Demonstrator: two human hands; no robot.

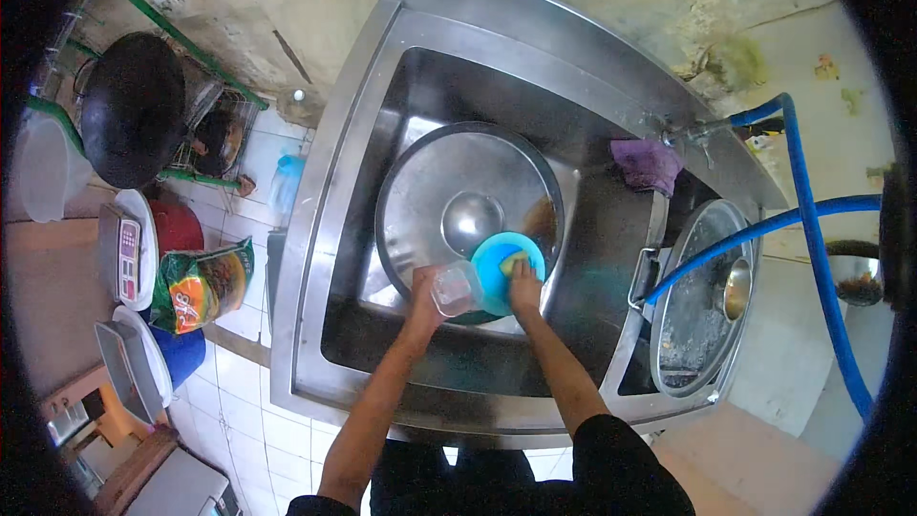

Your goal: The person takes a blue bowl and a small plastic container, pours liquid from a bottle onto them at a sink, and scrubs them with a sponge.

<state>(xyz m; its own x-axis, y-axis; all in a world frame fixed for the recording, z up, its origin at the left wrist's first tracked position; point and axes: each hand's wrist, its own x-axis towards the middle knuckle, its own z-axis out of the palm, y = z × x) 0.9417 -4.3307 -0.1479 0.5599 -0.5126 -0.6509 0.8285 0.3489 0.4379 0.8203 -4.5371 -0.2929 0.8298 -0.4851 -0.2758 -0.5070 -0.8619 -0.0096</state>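
My left hand (424,295) grips a clear plastic container (456,289) over the near rim of a large round metal basin (415,193). Just right of it, my right hand (525,288) holds a yellowish sponge (513,263) in a light-blue bowl (489,279). The basin lies in the left compartment of a stainless steel sink (594,215). Part of a dark green item shows beneath the bowl; its kind is unclear.
A purple cloth (647,163) hangs at the divider below the tap. A blue hose (802,158) crosses a round metal lid or tray (688,301) at the right compartment. On the left are a black wok (133,111), a kitchen scale (129,258) and a green packet (204,283).
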